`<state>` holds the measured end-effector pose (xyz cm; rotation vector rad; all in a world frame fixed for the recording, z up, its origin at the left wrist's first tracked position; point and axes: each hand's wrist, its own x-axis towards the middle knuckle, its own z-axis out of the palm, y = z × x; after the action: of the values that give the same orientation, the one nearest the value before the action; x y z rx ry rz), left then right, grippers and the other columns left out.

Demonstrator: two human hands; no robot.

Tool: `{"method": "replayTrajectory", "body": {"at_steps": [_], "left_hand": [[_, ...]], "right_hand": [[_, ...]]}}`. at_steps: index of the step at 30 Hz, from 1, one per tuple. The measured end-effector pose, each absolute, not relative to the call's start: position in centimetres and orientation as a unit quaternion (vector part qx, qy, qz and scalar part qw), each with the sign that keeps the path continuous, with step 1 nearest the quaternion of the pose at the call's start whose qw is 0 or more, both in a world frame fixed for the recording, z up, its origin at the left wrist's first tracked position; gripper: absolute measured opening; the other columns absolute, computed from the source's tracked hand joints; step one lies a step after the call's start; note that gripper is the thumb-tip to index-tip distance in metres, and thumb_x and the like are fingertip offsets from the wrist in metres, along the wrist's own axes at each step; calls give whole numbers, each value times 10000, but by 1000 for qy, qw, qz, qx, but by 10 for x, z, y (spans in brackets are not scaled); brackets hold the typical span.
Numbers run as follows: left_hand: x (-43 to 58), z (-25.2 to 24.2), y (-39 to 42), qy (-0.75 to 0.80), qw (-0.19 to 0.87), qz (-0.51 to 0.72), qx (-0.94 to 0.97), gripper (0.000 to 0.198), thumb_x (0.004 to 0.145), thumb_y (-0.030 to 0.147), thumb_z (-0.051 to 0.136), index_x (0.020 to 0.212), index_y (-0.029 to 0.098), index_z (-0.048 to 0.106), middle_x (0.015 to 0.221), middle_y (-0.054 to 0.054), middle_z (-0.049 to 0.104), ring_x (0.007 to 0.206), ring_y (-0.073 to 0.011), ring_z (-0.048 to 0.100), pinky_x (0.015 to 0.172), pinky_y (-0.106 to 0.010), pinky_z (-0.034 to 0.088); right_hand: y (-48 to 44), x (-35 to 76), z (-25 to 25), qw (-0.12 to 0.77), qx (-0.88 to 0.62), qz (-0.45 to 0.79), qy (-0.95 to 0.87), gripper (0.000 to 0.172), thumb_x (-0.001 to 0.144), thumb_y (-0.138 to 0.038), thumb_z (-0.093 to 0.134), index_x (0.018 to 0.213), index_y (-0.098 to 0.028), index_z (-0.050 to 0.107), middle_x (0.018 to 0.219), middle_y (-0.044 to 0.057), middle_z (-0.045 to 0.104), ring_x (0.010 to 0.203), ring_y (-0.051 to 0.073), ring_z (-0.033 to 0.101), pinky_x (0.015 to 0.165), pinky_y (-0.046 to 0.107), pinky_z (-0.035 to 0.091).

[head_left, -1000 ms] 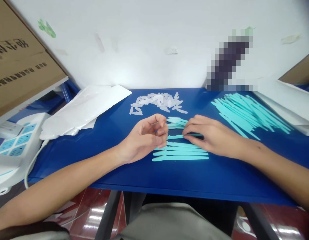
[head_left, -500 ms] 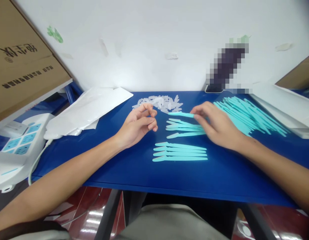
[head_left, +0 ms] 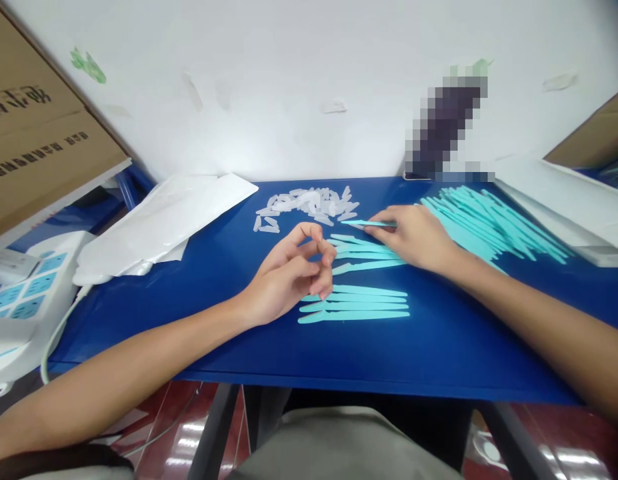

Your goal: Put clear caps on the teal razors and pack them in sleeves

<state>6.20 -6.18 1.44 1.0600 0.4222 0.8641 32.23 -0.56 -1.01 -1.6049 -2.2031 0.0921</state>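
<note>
My right hand (head_left: 413,233) pinches one turquoise eyebrow razor (head_left: 356,223), its blade end pointing left, near the small clear caps. My left hand (head_left: 296,270) is loosely curled with gaps between the fingers, and nothing shows in it. It hovers over the left ends of the razors, hiding part of them. Several turquoise razors (head_left: 371,252) lie side by side in an upper group below my right hand. A lower row of razors (head_left: 363,307) lies roughly parallel nearer me. The translucent caps (head_left: 309,202) form a loose pile at the back.
A big heap of turquoise razors (head_left: 493,223) lies to the right on the blue table (head_left: 439,353). White plastic bags (head_left: 153,213) and a power strip (head_left: 39,287) are on the left. A cardboard box (head_left: 39,113) leans at far left. A pixelated dark object (head_left: 446,127) stands against the wall.
My left hand has moved right and toward me, over the razor ends. My right hand has shifted slightly left with the razor, which now sits closer to the cap pile.
</note>
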Motion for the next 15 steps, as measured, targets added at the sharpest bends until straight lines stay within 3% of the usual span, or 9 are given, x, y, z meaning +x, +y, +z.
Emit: {"method": "replayTrajectory", "body": {"at_steps": [3,8,15], "left_hand": [[62,14,-67,169,762,378,498,213,860,65,582,989,209,492,891,43,562,579,-59,595,618,-249,551],[60,15,-73,148,774,361,499,201,899,56,590,988,206,489,897,48,545,587,-49,597,646,-246,568],[59,15,-77,126,761,346,533,174,969,52,560,1025,203,495,944,35,534,640,-45,605,705,-259,588]], "right_hand": [[-8,324,-10,210,-572,19,-793,269,953,-372,555,957,-236,788,952,58,791,812,258,708,681,364,479],[-11,326,-7,238,-578,-22,-780,288,962,-402,527,983,-246,768,883,52,782,730,249,683,640,365,446],[-10,324,-6,187,-561,26,-806,357,955,-507,562,1012,-244,796,898,47,773,731,224,667,623,354,431]]}}
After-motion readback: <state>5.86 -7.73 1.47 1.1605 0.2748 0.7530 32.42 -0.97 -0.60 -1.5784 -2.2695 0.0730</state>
